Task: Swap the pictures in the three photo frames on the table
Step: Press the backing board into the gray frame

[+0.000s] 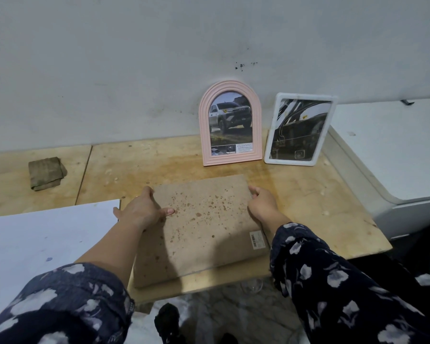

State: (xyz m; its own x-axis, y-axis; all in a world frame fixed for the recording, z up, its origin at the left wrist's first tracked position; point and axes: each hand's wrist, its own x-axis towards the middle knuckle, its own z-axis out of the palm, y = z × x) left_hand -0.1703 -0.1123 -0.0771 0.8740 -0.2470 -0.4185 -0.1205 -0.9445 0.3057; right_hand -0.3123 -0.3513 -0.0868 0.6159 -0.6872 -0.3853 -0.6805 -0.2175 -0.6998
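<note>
My left hand (144, 209) and right hand (262, 203) grip the side edges of a face-down frame (199, 229) lying flat on the table (308, 194), thumbs resting on its brown back.

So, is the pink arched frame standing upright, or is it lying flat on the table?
Upright. The pink arched frame stands on its bottom edge at the wall, its truck picture facing the camera.
</note>
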